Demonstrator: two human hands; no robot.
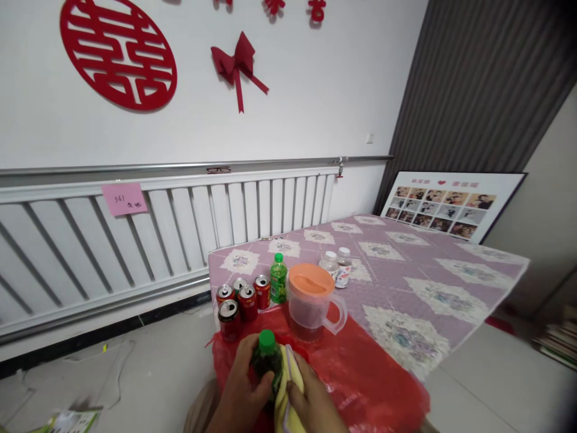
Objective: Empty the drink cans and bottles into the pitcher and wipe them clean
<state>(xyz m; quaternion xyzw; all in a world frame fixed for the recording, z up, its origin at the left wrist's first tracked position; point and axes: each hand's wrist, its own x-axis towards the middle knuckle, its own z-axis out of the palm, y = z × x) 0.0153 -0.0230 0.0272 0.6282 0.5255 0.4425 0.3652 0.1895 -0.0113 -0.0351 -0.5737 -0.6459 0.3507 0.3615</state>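
My left hand is wrapped round a dark green bottle with a green cap, held upright near the table's front edge. A folded yellow cloth is gripped in my right hand and lies against the bottle's right side. Beneath both hands spreads a red plastic sheet. Just beyond them stands a clear pitcher with an orange lid and a handle on its right. Left of the pitcher is another green bottle, upright and capped.
Several drink cans stand at the table's left corner. Two small white-capped bottles are behind the pitcher. A patterned cloth covers the table. A radiator lines the wall, and a photo board leans at the back right.
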